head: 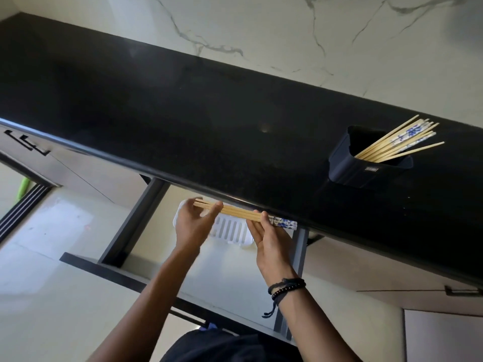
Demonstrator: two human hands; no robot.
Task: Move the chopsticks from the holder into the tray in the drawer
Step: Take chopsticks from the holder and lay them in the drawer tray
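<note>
- Black polished countertop runs under a white veined marble wall; below its front edge a drawer stands pulled out.
- Both hands carry one bundle of chopsticks, lying level and parallel to the counter edge.
- The left hand pinches the plain wooden ends between curled fingers and thumb.
- The right hand grasps near the blue-patterned ends; its fingers seem to close over the bundle with the thumb below, though the angle makes that hard to confirm.
- The bundle hangs just above the white slotted tray, which sits in the drawer close under the counter lip. No contact with the tray shows.
- Dark bracelets ring the right wrist.
- Well apart, on the counter to the right, the dark holder has more remaining chopsticks leaning out of it.
- The step in hand is likely the placing: this batch is lifted out, squared up and brought over its target.
- The next move calls for lowering the bundle flat, its length lined up with the tray, then letting go with both hands together so the sticks do not roll or splay.
- The task is partway done, since the holder is not emptied and further trips look necessary.
</note>
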